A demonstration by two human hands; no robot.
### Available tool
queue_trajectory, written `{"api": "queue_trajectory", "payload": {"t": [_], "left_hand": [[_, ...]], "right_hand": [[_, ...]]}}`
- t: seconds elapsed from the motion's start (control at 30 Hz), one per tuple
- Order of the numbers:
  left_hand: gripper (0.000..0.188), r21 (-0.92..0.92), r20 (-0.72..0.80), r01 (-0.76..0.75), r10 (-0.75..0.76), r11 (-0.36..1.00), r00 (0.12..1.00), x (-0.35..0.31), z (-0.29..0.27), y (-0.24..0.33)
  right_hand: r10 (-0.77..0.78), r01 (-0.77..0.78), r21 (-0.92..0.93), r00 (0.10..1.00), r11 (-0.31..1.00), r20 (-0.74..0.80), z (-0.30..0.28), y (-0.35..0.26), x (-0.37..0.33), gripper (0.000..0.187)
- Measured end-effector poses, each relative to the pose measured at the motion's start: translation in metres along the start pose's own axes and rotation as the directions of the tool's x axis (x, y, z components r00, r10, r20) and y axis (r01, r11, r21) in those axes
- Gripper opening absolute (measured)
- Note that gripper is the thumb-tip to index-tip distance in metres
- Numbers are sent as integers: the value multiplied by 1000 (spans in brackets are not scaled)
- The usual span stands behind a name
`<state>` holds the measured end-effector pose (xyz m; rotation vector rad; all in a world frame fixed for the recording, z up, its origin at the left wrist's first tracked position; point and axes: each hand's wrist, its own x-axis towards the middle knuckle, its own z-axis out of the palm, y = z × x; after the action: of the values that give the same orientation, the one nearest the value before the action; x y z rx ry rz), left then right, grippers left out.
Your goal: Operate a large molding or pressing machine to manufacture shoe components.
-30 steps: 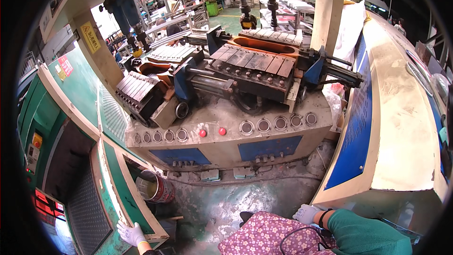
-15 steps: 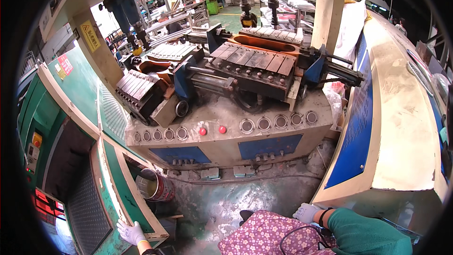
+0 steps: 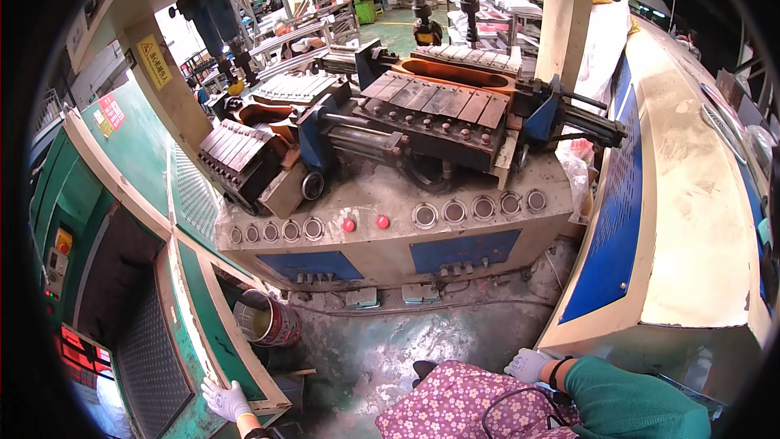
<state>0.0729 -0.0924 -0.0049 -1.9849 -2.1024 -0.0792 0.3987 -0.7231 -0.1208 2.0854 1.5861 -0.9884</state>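
Observation:
My left hand (image 3: 226, 400), in a white glove, lies with its fingers apart on the worn cream edge of a green machine cabinet (image 3: 188, 329) at the lower left. Nothing is held in it. At the lower right my right hand (image 3: 528, 365), also gloved in white, rests beside the low front corner of a beige machine housing (image 3: 691, 293). Its fingers look loosely extended, partly turned from view, and no object shows in them. A green sleeve (image 3: 638, 398) covers that arm. Between the hands spreads a purple flowered apron (image 3: 455, 402).
Ahead stands a beige machine base (image 3: 390, 264) with round dials, two red buttons (image 3: 383, 223) and clamp fixtures (image 3: 439, 110) on top. A bucket (image 3: 280, 327) sits by the green cabinet. Two pedals (image 3: 421, 294) and a cable lie on the wet-looking floor (image 3: 366, 358).
Both hands stay where they were, and the machines are unchanged. Only small shifts of figures show in the far background.

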Motion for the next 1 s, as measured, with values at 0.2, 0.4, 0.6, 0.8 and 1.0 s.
{"api": "queue_trajectory", "payload": {"t": [0.2,0.4,0.6,0.8,1.0], "left_hand": [[89,2,4,-3,3,1000,1000,3,5,-4],[91,9,13,-1,1,1000,1000,5,7,-4],[91,4,19,8,-9,1000,1000,3,3,-2],[90,-6,12,8,-8,1000,1000,2,2,-1],[90,-11,1,7,-7,1000,1000,0,0,-2]], "right_hand": [[4,-4,-2,1000,1000,18,-2,-1,-1,29],[6,-6,13,1000,1000,12,-7,-2,-4,30],[4,-4,-6,1000,1000,-6,-4,-2,-3,29],[0,1,8,1000,1000,-15,4,1,2,28],[3,-3,0,1000,1000,-13,1,-1,0,28]]}}
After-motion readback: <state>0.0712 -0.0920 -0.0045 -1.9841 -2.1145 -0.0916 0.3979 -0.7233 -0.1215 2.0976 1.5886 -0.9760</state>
